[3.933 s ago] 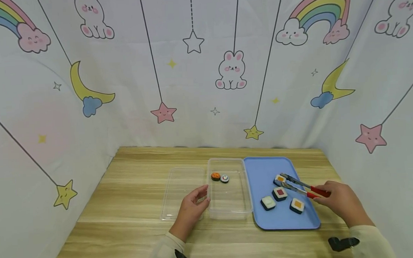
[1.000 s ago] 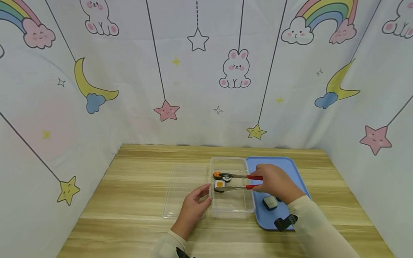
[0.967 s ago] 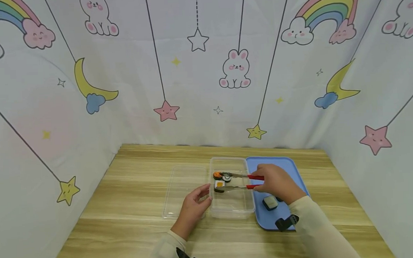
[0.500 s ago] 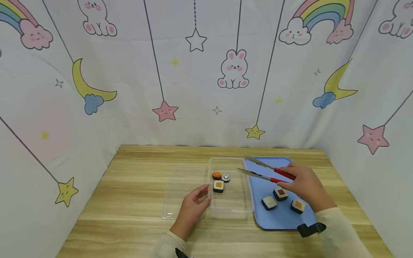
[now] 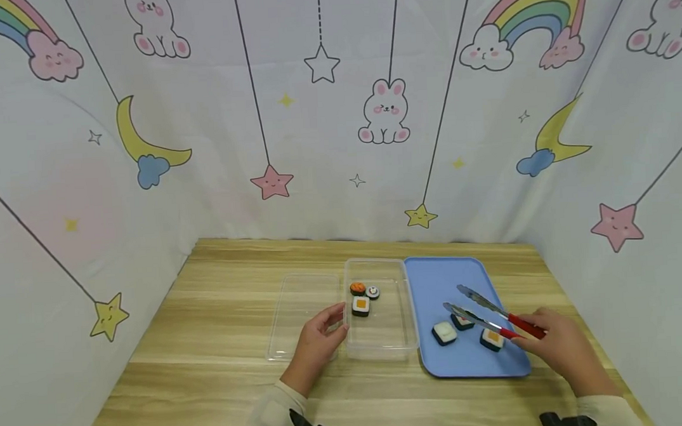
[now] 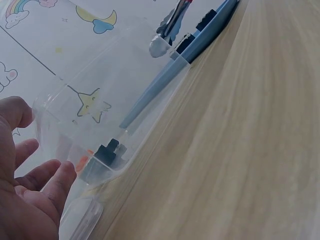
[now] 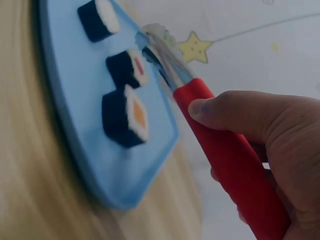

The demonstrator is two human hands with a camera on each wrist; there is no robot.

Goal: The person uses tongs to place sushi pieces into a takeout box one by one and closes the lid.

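Note:
My right hand (image 5: 567, 352) grips red-handled metal tongs (image 7: 215, 145). Their arms stand apart over the blue tray (image 5: 438, 282), with nothing between the tips. Three square sushi pieces lie on the tray: a pale-topped one (image 5: 444, 333), a red-centred one (image 5: 463, 324) partly covered by the tongs, and an orange-centred one (image 7: 135, 120). My left hand (image 5: 318, 341) touches the left wall of a clear plastic container (image 5: 381, 350), fingers loosely bent. Inside sit an orange-topped sushi piece (image 5: 357, 288), a small round roll (image 5: 372, 292) and a square orange-centred piece (image 5: 361, 306).
A clear lid (image 5: 301, 297) lies on the wooden table (image 5: 231, 307) left of the container. The tray stands right beside the container's right side. A patterned white curtain (image 5: 318, 207) hangs behind the table and along both sides.
A square orange-centred sushi piece went from tray to container in the tongs and was let go there. The right hand then moved back right over the tray. The left hand stayed put.

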